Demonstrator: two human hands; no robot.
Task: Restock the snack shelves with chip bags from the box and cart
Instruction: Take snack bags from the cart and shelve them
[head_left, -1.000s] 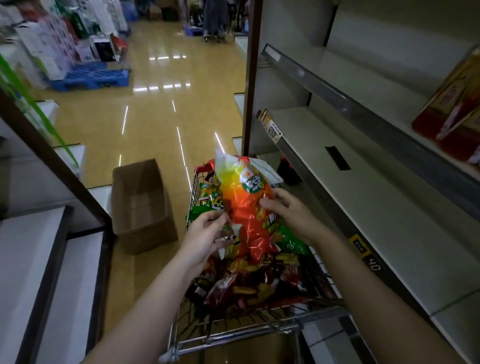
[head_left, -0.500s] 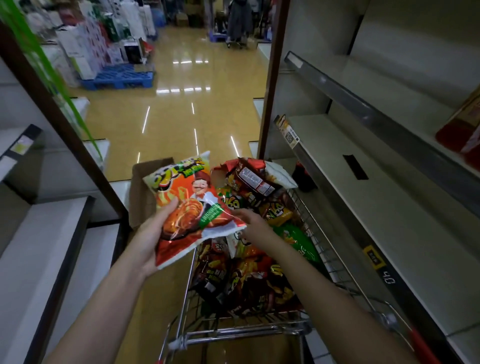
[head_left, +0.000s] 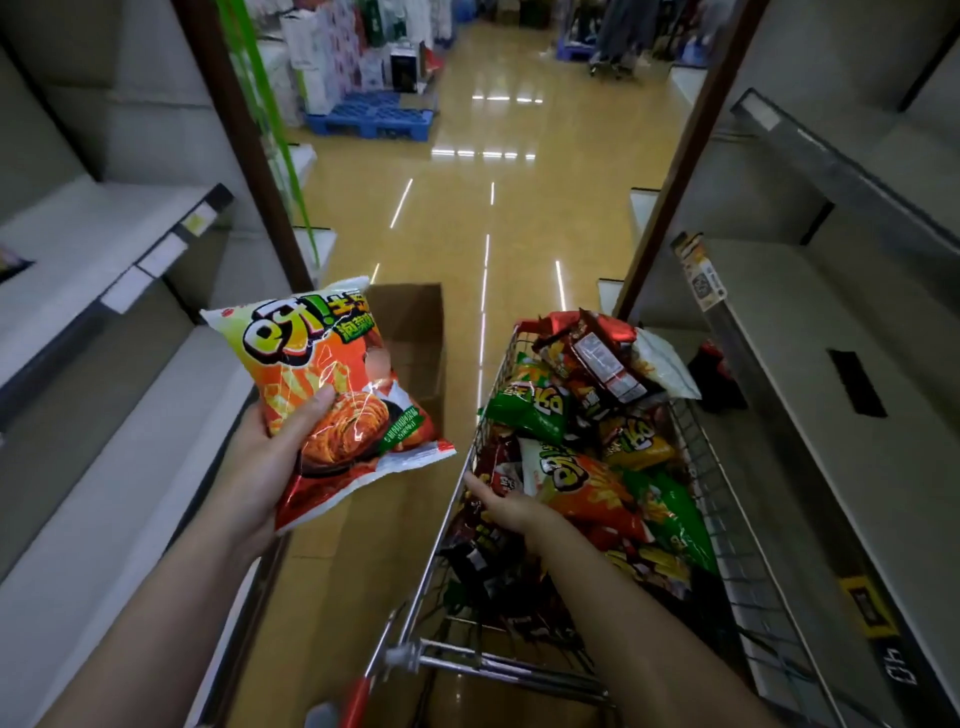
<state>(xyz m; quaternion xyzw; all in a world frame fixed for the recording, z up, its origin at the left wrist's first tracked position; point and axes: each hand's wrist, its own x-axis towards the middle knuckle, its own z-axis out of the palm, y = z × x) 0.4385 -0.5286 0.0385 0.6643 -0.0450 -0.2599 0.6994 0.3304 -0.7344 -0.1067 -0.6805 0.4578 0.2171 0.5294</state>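
Observation:
My left hand (head_left: 270, 467) grips an orange and white chip bag (head_left: 332, 384) by its lower edge and holds it up over the aisle, to the left of the cart. The wire cart (head_left: 727, 499) stands on the right, piled with several chip bags in red, green and orange. My right hand (head_left: 506, 506) reaches into the cart's left side, against an orange bag (head_left: 582, 483). Its fingers are hidden among the bags. A brown cardboard box (head_left: 415, 332) lies open on the floor behind the held bag.
Pale shelves run along the left (head_left: 104, 415) and the right (head_left: 857, 415) of the narrow aisle, with price tags on their edges. A dark item (head_left: 719, 374) sits low on the right shelf. A blue pallet (head_left: 374, 117) with stacked goods stands far down the glossy floor.
My left hand has carried the orange bag out of the cart to the left and holds it alone. My right hand let go of it and dropped back among the cart's bags.

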